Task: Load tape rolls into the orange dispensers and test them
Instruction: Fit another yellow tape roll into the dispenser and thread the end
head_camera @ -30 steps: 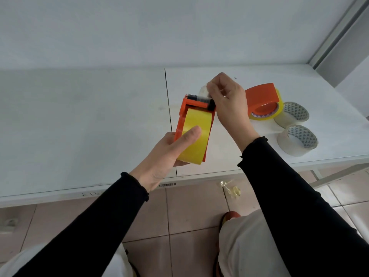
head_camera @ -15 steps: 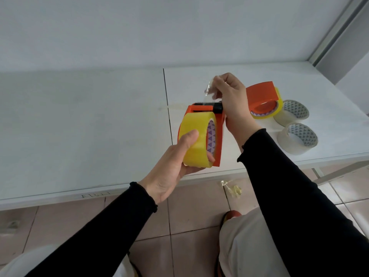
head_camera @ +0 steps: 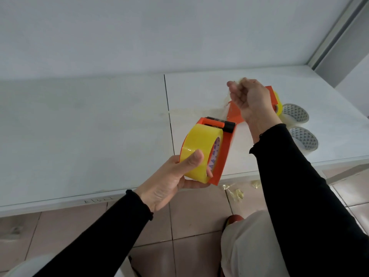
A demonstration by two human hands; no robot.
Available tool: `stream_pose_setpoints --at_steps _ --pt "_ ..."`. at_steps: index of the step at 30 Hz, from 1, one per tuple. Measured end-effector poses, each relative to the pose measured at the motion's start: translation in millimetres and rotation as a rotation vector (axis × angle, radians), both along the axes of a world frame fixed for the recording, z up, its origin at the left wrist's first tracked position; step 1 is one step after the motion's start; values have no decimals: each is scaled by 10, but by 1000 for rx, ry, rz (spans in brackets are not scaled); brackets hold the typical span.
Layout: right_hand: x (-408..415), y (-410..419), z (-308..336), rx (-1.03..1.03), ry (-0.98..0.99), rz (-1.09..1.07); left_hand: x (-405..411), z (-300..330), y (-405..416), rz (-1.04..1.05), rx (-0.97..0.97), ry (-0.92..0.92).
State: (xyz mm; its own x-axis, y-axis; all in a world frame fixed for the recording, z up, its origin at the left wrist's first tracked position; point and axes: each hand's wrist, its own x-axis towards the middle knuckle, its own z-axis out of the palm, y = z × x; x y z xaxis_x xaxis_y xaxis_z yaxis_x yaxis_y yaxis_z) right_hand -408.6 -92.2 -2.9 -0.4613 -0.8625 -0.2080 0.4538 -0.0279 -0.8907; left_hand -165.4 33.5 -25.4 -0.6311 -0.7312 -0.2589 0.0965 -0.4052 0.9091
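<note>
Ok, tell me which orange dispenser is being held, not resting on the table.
The orange dispenser loaded with the yellow roll, gripped in the left hand. The other dispenser sits on the table behind the right hand.

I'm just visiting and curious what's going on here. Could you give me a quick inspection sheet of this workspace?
Surface: white table, two panels with a seam.
Job's things: orange dispenser loaded with a yellow tape roll; second orange dispenser and two white rolls on the table.
Clutter: crumpled tape scraps on the tiled floor.
Hands: left hand grips the loaded dispenser; right hand pinches a clear tape strip in its fingers.
Cables: nothing seen.
Surroundings: plain white wall.
</note>
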Motion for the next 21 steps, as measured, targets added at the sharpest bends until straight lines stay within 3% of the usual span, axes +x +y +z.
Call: stream_pose_setpoints --at_steps 4,21 --pt "-142 -19 3 -76 -90 -80 92 39 8 38 22 17" --pt "-14 -116 26 -191 -82 -247 479 213 -81 130 -52 144"
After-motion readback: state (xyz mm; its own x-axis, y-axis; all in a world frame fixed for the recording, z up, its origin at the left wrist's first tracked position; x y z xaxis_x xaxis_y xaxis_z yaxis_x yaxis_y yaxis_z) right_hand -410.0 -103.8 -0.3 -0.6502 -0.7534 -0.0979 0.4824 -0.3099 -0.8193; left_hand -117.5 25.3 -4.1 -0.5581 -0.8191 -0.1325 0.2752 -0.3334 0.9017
